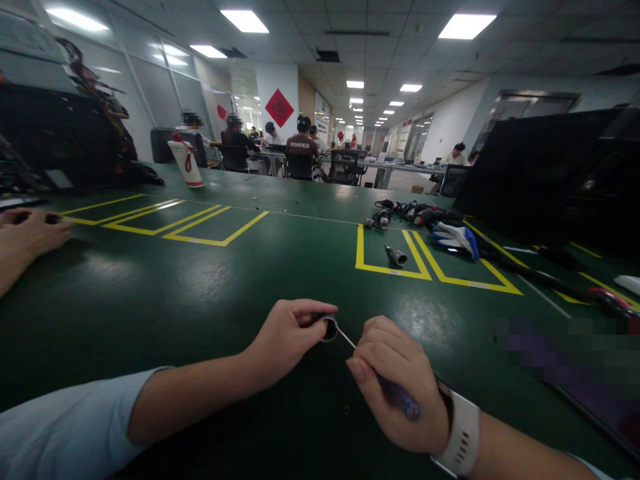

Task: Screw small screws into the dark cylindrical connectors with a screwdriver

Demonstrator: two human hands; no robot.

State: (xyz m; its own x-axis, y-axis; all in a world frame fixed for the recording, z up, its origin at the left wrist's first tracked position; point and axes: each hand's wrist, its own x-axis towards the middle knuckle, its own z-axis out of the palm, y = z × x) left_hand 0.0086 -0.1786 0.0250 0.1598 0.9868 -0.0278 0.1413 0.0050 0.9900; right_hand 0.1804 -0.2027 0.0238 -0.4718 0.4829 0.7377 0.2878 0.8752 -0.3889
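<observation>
Pinched between the thumb and fingers of my left hand (287, 340) is a small round metal part (329, 329), its hollow open end facing me. My right hand (395, 380) is closed around the purple, see-through handle of a screwdriver (403, 400). Its thin metal shaft points up and left, and the tip meets the rim or inside of the round part; exactly where it touches I cannot tell. Below my hands a tiny dark piece (346, 410) lies on the green table (200, 333).
A cone-shaped metal part (396, 256) lies inside a yellow taped box. Behind it are a pile of dark metal parts (410, 212) and a white-blue glove (456, 240). Another person's hand (35, 233) rests at the left. A white cup (187, 162) stands farther back.
</observation>
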